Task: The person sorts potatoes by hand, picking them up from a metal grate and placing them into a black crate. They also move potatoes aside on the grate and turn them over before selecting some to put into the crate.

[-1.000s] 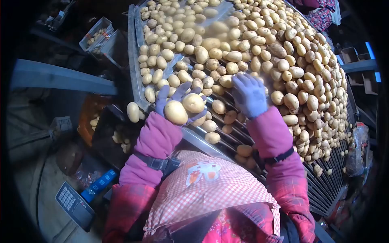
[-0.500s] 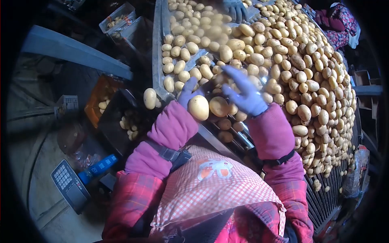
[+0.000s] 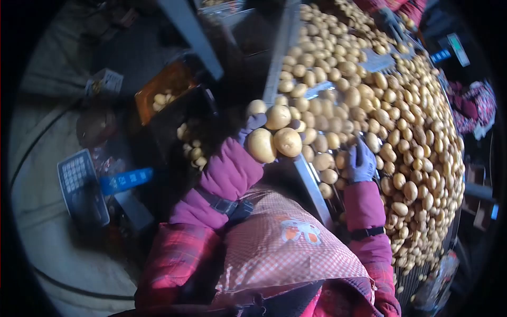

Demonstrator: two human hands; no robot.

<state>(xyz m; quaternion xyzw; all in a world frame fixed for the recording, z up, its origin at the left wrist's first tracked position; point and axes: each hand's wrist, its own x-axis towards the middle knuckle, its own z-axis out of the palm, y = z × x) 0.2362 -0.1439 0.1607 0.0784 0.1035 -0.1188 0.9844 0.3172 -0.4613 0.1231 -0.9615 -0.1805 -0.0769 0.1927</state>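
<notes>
My left hand (image 3: 253,124), in a purple glove, is closed around several large pale potatoes (image 3: 261,146) near the sorting table's metal edge. The potatoes cover most of its fingers. To the right, my right hand (image 3: 362,164), gloved in the same purple, reaches down among the loose potatoes with its fingers stretched forward and slightly apart. A potato (image 3: 342,159) lies just left of it, and I see nothing held in that hand. The heap of potatoes (image 3: 409,158) spreads over the table beyond and to its right.
Left of the table stand an orange crate (image 3: 145,105) and a dark container with potatoes (image 3: 195,151) inside. A scale keypad (image 3: 82,182) is at lower left. A metal post (image 3: 193,37) rises at the back. Across the heap, another person's gloved hand (image 3: 391,24) works.
My view has turned, shifting the table rightward. My left hand now holds several potatoes by the table edge. My right hand has drawn apart from it and lowered among the potatoes.
</notes>
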